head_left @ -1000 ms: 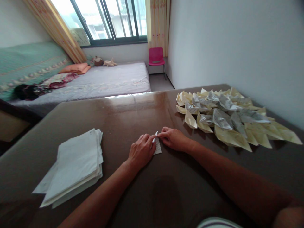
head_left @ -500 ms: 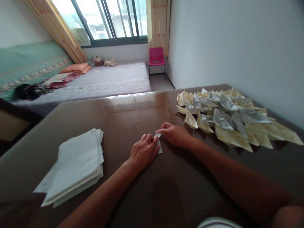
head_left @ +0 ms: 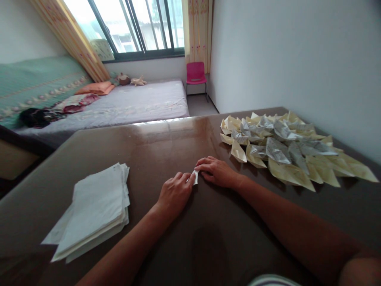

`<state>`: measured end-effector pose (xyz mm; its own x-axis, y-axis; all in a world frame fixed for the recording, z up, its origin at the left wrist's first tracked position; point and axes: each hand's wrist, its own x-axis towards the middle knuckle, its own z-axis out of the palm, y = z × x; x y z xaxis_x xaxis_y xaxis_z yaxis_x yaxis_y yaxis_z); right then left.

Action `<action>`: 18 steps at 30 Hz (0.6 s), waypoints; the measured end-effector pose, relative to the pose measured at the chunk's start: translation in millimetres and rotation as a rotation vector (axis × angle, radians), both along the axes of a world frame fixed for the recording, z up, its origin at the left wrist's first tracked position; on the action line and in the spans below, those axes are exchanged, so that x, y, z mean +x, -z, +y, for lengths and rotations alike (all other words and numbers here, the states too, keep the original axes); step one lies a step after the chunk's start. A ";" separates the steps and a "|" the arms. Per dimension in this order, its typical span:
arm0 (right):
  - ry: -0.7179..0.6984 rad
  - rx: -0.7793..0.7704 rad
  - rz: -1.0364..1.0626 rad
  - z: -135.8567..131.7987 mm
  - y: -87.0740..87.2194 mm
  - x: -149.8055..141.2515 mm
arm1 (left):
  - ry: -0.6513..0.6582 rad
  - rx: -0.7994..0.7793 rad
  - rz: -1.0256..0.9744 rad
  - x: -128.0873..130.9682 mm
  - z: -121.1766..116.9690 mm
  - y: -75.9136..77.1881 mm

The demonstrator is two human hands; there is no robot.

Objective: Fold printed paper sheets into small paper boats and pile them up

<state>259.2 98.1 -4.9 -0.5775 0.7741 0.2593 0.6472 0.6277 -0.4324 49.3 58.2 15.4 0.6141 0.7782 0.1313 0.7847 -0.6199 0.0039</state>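
A small folded piece of paper (head_left: 195, 178) lies at the middle of the brown table (head_left: 166, 151), largely covered by my fingers. My left hand (head_left: 176, 192) is closed on its left side, with thumb and fingertips on the paper. From the right, my right hand (head_left: 216, 171) touches the paper's upper end with curled fingertips. To the right spreads a cluster of folded paper boats (head_left: 278, 151), some cream and some grey with print. A stack of loose white sheets (head_left: 95, 198) rests left of my left arm.
Beyond the table's far edge stands a bed (head_left: 149, 99) with an orange pillow (head_left: 97, 87) and soft toys. A pink chair (head_left: 195, 73) is by the window wall. The white wall (head_left: 282, 55) runs along the table's right side.
The paper looks smaller and narrower than before. My right hand's pointing finger has come down onto its upper end, and my left hand has shifted slightly left. Boats and stack stay put.
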 end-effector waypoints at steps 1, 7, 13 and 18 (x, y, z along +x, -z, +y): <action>0.006 -0.016 0.036 1.7 1.5 0.5 | -0.020 -0.027 -0.057 -3.0 3.4 -0.8; 0.086 -0.170 0.285 6.7 6.2 -0.5 | -0.177 -0.341 -0.459 -19.8 25.3 4.2; 0.138 -0.353 0.416 0.4 2.2 -3.8 | -0.231 -0.751 -0.840 -23.7 31.7 12.9; 0.067 -0.418 0.431 -0.3 -4.0 -2.1 | -0.260 -0.805 -0.911 -23.5 30.2 11.0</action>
<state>257.1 97.8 -0.9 -0.4350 0.8917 0.1248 0.3912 0.3120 -0.8658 25.8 88.3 4.4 0.3658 0.9198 -0.1420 0.3960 -0.0158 0.9181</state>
